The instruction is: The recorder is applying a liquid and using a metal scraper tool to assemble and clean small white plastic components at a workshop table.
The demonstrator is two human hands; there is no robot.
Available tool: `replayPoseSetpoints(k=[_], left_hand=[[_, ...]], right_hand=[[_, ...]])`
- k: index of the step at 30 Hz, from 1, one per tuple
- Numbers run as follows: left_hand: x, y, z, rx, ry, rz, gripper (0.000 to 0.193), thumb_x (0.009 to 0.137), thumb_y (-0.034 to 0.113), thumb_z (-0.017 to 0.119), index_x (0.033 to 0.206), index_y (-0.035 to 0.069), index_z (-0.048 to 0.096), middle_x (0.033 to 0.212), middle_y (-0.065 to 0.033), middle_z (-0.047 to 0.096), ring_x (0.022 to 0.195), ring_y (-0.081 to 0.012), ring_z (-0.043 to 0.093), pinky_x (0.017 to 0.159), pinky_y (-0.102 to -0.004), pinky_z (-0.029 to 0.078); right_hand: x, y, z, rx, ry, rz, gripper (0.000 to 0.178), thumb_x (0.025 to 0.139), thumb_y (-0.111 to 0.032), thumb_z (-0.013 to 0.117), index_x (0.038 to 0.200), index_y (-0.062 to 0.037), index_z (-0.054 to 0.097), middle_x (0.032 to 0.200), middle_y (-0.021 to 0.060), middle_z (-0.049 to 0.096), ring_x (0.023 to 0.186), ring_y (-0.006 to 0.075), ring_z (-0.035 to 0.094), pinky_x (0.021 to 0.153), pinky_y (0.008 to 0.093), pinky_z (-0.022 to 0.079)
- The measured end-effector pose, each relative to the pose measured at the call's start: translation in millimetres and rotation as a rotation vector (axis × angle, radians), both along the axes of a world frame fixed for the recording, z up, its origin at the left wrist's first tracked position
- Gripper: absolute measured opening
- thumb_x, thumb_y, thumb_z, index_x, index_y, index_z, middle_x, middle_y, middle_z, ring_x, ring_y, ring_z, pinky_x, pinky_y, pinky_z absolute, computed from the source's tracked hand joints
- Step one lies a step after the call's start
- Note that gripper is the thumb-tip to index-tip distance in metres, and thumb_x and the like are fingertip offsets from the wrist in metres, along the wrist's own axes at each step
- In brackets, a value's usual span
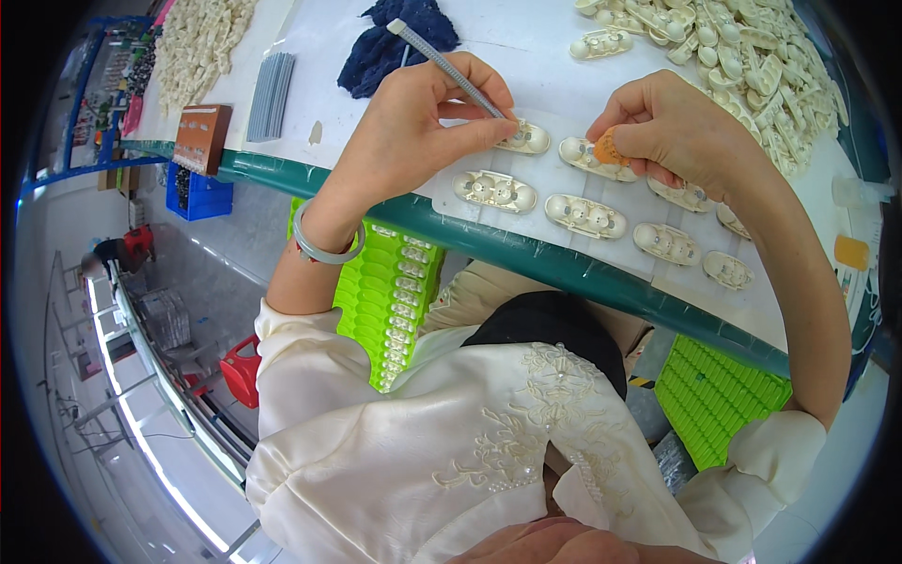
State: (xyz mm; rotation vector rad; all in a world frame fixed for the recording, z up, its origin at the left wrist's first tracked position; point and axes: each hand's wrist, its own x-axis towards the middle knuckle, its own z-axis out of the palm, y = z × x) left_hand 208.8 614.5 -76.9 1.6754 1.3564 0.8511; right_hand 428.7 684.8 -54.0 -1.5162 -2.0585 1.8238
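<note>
My left hand point(423, 122) pinches a thin grey ribbed stick point(437, 58). Its lower end slants down to a small cream boat-shaped plastic piece point(529, 139) with grey details, under my fingertips. In my right hand point(672, 132), closed fingers press a small orange sponge-like pad point(611, 146) at another cream boat-shaped piece point(581, 155), partly hiding it. More such pieces lie in two rows on the table point(348, 174); one with two small faces point(495, 191) sits nearest my left wrist, another point(584, 216) beside it.
A pile of cream pieces point(752, 70) covers the far right, another point(202, 42) the far left. Grey strips point(272, 94), a brown block point(200, 138) and dark blue cloth point(376, 56) lie left. Bright green trays point(362, 296) stand below the green table edge point(507, 249); a blue bin point(209, 195) stands beyond.
</note>
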Motion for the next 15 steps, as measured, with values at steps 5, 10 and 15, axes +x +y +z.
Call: replayPoseSetpoints(k=[5,10,15], left_hand=[[0,1,2,-0.010,-0.014,0.020,0.015,0.075,0.006,0.068,0.084,-0.001,0.059,0.080,-0.0039,0.063,0.073,-0.0100,0.062,0.075,-0.0238,0.051],[9,2,7,0.073,0.210,-0.063,0.011,0.075,0.001,0.066,0.081,-0.001,0.057,0.080,-0.0039,0.062,0.075,-0.0096,0.061,0.074,-0.0227,0.052],[12,1,10,0.106,0.343,-0.091,0.008,0.072,-0.003,0.063,0.078,-0.002,0.058,0.075,-0.0044,0.061,0.072,-0.0099,0.060,0.073,-0.0242,0.053]], right_hand=[[-3,-2,1,0.041,0.004,0.011,0.017,0.074,-0.002,0.054,0.086,0.0052,0.063,0.056,0.0059,0.054,0.037,0.0041,0.040,0.033,0.0183,0.028],[1,-1,-1,0.014,-0.007,0.001,0.018,0.074,-0.002,0.052,0.087,0.0051,0.062,0.056,0.0057,0.053,0.037,0.0039,0.040,0.033,0.0183,0.028],[2,-3,0,-0.011,0.011,-0.019,0.017,0.073,-0.005,0.055,0.085,0.0038,0.062,0.057,0.0051,0.054,0.040,0.0052,0.041,0.036,0.0199,0.031]])
